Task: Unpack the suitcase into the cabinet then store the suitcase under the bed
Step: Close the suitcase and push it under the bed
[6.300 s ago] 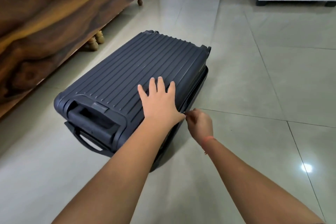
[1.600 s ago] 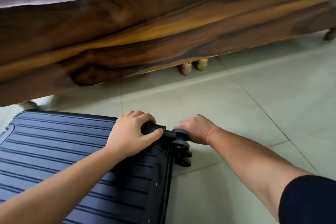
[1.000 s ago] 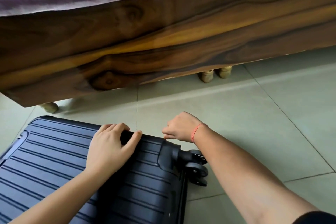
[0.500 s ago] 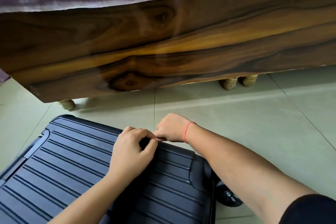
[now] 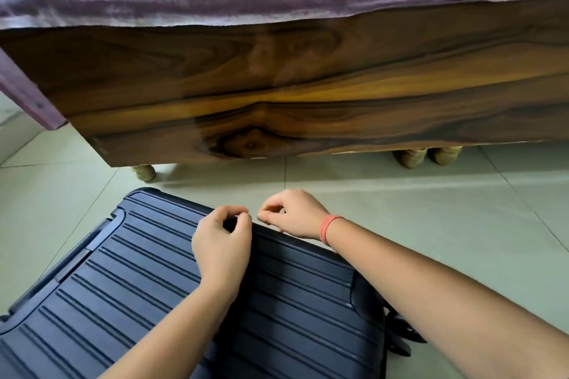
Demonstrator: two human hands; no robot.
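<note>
Working the zip on the dark blue ribbed hard-shell suitcase (image 5: pixel 138 286), which is lying flat on the pale tiled floor (image 5: pixel 431 209) before the brown wooden bed (image 5: pixel 308 95).
The left hand (image 5: pixel 221 246) and right hand (image 5: pixel 292 215) are each pinching thumb to forefinger at its far rim, seemingly on small zip pulls (image 5: pixel 238 216); bringing them fully together is probably what is needed before sliding. The bed's low side and pale turned legs (image 5: pixel 144 172) are limiting the gap ahead.

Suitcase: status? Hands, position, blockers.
Left hand grips suitcase at far edge; right hand curled beside it, hold unclear. Suitcase flat on floor, outside bed. Bed leg near its far corner.
</note>
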